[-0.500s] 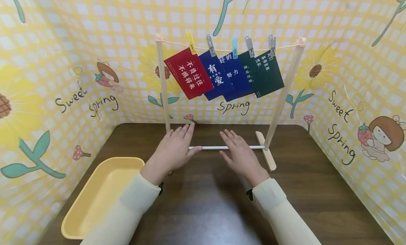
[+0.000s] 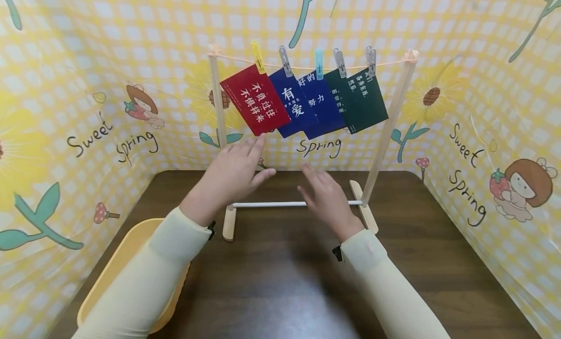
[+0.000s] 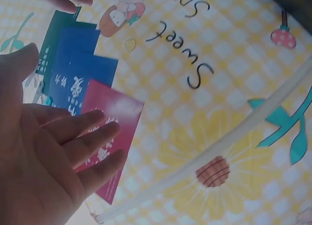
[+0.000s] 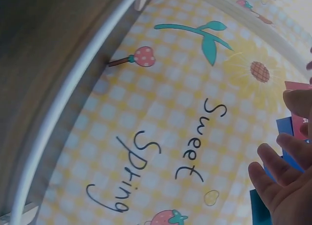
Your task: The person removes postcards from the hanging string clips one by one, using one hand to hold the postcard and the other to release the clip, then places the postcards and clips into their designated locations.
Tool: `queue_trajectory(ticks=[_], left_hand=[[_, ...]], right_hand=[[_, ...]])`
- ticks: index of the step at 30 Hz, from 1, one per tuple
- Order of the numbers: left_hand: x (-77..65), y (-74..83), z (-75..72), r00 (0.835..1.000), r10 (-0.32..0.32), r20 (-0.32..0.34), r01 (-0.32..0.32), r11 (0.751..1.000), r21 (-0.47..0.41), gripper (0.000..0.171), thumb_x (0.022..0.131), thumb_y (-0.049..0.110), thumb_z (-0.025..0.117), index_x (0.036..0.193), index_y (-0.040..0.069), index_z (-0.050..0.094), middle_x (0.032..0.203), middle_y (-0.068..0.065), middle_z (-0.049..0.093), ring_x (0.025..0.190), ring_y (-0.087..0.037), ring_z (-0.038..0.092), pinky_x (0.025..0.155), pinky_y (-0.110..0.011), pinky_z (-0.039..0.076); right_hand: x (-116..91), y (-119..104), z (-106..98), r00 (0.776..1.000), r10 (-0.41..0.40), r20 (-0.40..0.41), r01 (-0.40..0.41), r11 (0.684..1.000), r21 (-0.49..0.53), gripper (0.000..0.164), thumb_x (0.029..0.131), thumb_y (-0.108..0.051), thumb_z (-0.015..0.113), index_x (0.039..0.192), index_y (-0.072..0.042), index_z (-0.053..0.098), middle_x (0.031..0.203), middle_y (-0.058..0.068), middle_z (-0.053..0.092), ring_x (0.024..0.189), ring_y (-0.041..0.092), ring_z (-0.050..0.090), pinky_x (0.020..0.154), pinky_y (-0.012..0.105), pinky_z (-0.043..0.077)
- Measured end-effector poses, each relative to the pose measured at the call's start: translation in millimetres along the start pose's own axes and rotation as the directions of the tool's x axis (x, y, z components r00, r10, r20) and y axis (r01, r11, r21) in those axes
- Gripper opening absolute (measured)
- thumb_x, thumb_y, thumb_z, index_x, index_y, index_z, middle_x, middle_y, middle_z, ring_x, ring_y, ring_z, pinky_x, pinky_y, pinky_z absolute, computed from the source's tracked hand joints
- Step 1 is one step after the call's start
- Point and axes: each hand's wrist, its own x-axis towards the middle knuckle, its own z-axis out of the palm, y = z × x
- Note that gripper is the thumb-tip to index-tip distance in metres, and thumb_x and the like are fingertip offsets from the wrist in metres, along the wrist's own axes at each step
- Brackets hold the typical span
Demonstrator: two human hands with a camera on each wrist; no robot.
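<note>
My left hand is raised in front of the wooden frame's left post, fingers extended and thumb out, just below the red card. Held up to the right, my right hand overlaps the white crossbar in the head view, its fingers loosely straight. Both hands hold nothing. From the string hang the red card, two blue cards and dark green cards, overlapping and tilted. A yellow clothespin, a light blue clothespin and several grey clothespins grip them.
A yellow tray sits at the left of the brown table, partly behind my left sleeve. Wooden feet support the frame. Yellow checked cloth with printed flowers encloses the back and sides.
Both hands have risen toward the hanging cards, the left one more, also shifting slightly left. The frame's left foot has come into view. The cards stay clipped on the string.
</note>
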Motion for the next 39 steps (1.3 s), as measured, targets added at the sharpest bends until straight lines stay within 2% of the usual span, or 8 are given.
queue_trajectory(ticks=[4, 9, 16, 24, 29, 31, 37, 39], left_hand=[[5.6, -4.5, -14.5, 0.996, 0.056, -0.067, -0.054, 0.998, 0.02, 0.081, 0.096, 0.052, 0.053, 0.151, -0.002, 0.027, 0.147, -0.021, 0.041, 0.133, -0.036, 0.041, 0.107, -0.052, 0.032], [13.0, -8.3, -27.6, 0.981, 0.126, -0.144, -0.121, 0.992, 0.045, 0.076, 0.097, 0.046, 0.054, 0.15, -0.003, 0.029, 0.145, -0.02, 0.043, 0.132, -0.037, 0.042, 0.107, -0.052, 0.033], [25.7, -15.8, -40.0, 0.941, 0.217, -0.258, -0.204, 0.976, 0.077, 0.071, 0.096, 0.04, 0.058, 0.146, -0.004, 0.034, 0.14, -0.023, 0.048, 0.131, -0.037, 0.043, 0.109, -0.049, 0.031], [45.6, -27.2, -54.1, 0.896, 0.235, -0.377, -0.229, 0.971, 0.063, 0.067, 0.096, 0.035, 0.059, 0.146, -0.004, 0.035, 0.141, -0.022, 0.047, 0.129, -0.036, 0.046, 0.107, -0.048, 0.034], [57.1, -37.3, -70.3, 0.867, 0.234, -0.44, -0.23, 0.971, 0.064, 0.062, 0.097, 0.03, 0.059, 0.143, -0.005, 0.039, 0.14, -0.022, 0.049, 0.128, -0.036, 0.048, 0.107, -0.047, 0.035], [60.2, -40.5, -77.8, 0.866, 0.221, -0.448, -0.216, 0.974, 0.063, 0.06, 0.097, 0.03, 0.058, 0.143, -0.004, 0.039, 0.139, -0.022, 0.05, 0.126, -0.036, 0.049, 0.107, -0.047, 0.035], [69.9, -45.0, -94.9, 0.898, 0.16, -0.41, -0.143, 0.987, 0.071, 0.065, 0.099, 0.036, 0.054, 0.149, 0.0, 0.033, 0.145, -0.019, 0.045, 0.132, -0.034, 0.042, 0.111, -0.045, 0.028], [74.5, -46.2, -98.0, 0.903, 0.151, -0.402, -0.13, 0.988, 0.08, 0.066, 0.099, 0.037, 0.053, 0.149, 0.001, 0.032, 0.146, -0.018, 0.044, 0.134, -0.034, 0.041, 0.111, -0.046, 0.027]], right_hand=[[13, -2, -2, 1.0, -0.006, -0.002, 0.006, 1.0, 0.008, 0.062, 0.09, -0.019, 0.072, 0.144, -0.006, 0.045, 0.135, 0.014, 0.057, 0.114, 0.03, 0.059, 0.098, 0.042, 0.045], [29, -3, -6, 0.999, -0.042, -0.032, 0.043, 0.999, 0.019, 0.063, 0.088, -0.018, 0.075, 0.142, -0.003, 0.047, 0.135, 0.014, 0.057, 0.111, 0.031, 0.061, 0.095, 0.042, 0.048], [50, -2, -12, 0.999, -0.019, -0.049, 0.022, 0.998, 0.053, 0.062, 0.086, -0.016, 0.076, 0.14, -0.002, 0.049, 0.131, 0.015, 0.059, 0.112, 0.03, 0.061, 0.095, 0.039, 0.048], [73, -4, -22, 0.999, 0.025, -0.044, -0.021, 0.996, 0.089, 0.059, 0.088, -0.016, 0.074, 0.14, -0.002, 0.049, 0.136, 0.013, 0.056, 0.117, 0.027, 0.059, 0.095, 0.036, 0.048], [85, -5, -27, 0.998, 0.057, -0.015, -0.055, 0.994, 0.091, 0.059, 0.091, -0.021, 0.07, 0.143, -0.004, 0.047, 0.141, 0.011, 0.052, 0.122, 0.024, 0.055, 0.098, 0.034, 0.045], [89, -5, -28, 0.998, 0.064, -0.006, -0.063, 0.994, 0.086, 0.058, 0.092, -0.023, 0.069, 0.143, -0.004, 0.046, 0.141, 0.011, 0.052, 0.12, 0.024, 0.057, 0.097, 0.034, 0.046], [97, -1, -25, 0.995, 0.095, -0.006, -0.094, 0.992, 0.09, 0.058, 0.093, -0.026, 0.067, 0.144, -0.007, 0.046, 0.138, 0.01, 0.055, 0.1, 0.022, 0.067, 0.085, 0.033, 0.053], [99, 0, -23, 0.995, 0.103, -0.006, -0.102, 0.99, 0.094, 0.059, 0.093, -0.026, 0.068, 0.144, -0.007, 0.046, 0.138, 0.01, 0.055, 0.097, 0.021, 0.068, 0.084, 0.033, 0.053]])
